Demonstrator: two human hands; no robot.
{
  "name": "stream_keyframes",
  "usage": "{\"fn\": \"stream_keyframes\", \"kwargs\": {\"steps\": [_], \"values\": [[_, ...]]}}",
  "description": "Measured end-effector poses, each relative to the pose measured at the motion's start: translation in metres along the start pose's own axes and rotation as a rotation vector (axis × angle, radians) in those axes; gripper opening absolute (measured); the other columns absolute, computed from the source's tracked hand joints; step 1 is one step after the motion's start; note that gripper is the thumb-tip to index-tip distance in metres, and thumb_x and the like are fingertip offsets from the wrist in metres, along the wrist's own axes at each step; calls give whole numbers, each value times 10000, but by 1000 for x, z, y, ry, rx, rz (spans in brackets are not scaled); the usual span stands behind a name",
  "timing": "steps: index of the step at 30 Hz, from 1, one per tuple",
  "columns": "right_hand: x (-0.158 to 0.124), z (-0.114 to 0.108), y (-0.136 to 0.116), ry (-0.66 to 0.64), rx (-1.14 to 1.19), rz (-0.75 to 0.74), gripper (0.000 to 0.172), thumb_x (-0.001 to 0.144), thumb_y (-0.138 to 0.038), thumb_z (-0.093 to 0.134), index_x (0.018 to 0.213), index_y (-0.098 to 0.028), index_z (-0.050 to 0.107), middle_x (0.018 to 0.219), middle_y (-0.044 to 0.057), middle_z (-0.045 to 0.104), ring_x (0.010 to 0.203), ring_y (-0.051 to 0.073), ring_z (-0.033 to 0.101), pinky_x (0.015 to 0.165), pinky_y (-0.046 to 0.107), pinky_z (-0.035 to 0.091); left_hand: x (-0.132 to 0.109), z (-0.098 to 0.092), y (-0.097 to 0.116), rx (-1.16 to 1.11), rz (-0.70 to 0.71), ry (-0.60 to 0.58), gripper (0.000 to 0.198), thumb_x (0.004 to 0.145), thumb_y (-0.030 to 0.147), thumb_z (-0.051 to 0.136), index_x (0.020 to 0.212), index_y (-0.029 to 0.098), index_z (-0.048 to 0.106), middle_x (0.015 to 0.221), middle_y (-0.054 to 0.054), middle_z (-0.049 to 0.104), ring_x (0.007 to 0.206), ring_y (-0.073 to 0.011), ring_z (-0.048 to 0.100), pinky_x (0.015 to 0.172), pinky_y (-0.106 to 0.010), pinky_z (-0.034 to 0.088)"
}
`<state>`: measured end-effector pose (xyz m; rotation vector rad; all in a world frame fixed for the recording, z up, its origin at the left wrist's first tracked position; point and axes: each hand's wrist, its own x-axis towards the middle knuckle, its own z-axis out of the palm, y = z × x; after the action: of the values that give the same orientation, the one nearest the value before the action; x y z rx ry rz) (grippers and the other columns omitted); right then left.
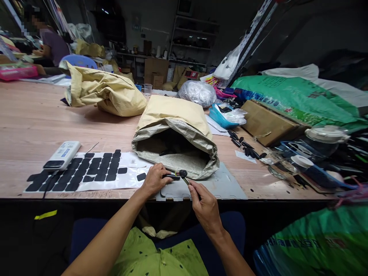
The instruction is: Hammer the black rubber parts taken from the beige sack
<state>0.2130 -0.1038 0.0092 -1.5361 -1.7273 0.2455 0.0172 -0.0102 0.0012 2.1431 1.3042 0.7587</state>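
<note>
My left hand is closed on a small slim black part just in front of the open woven sack. Across from it, the fingers of my right hand pinch a thin metal tool, perhaps tweezers. A small round black piece shows at the tool's tip, close to the black part. Both hands are over a grey mat at the table's front edge. Dark items lie inside the sack's mouth. To the left, a white sheet carries rows of black rounded-square stickers.
A white device with a cable rests on the sheet's left part. Behind stands a second tan sack. At right are loose black parts, a cardboard box and a lidded jar. Another person sits far left.
</note>
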Motion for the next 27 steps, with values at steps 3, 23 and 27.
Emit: {"fn": "stream_keyframes", "kwargs": {"steps": [3, 23, 27], "values": [[-2, 2, -1, -67, -50, 41, 312, 964, -353, 450, 1139, -238, 681, 1062, 65, 722, 968, 193, 684, 875, 319, 541, 0, 1, 0, -14, 2, 8, 197, 775, 274, 746, 969, 263, 776, 852, -21, 606, 897, -187, 548, 818, -315, 420], [49, 6, 3, 23, -293, 21, 312, 967, -371, 444, 1109, -243, 690, 1030, 44, 711, 895, 183, 639, 729, 272, 432, -3, -6, 9, -60, -47, 27, 361, 697, 232, 793, 1020, 200, 636, 843, -3, 619, 852, -194, 554, 787, -309, 416], [69, 14, 30, 41, -587, -10, 277, 951, -346, 482, 1024, -223, 720, 879, 48, 683, 805, 183, 548, 710, 291, 342, -3, -6, 9, 3, -33, 15, 147, 712, 248, 781, 808, 193, 685, 833, -26, 626, 863, -204, 553, 799, -322, 417]]}}
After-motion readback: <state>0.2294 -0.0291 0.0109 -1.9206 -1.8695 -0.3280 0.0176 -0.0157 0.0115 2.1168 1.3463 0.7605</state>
